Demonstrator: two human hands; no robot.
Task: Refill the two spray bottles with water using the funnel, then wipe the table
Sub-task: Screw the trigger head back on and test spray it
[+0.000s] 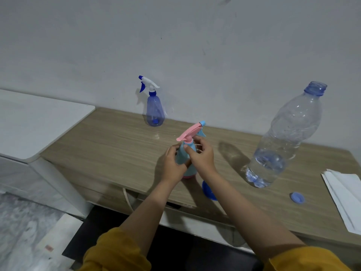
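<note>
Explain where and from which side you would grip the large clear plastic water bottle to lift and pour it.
Grip the large clear plastic water bottle around its middle body, coming from the front right, where the wooden table is bare. It stands upright, uncapped and only holds water near the base, so a mid-body wrap should control the tilt. Squeeze gently; the thin wall looks crushable.
</note>
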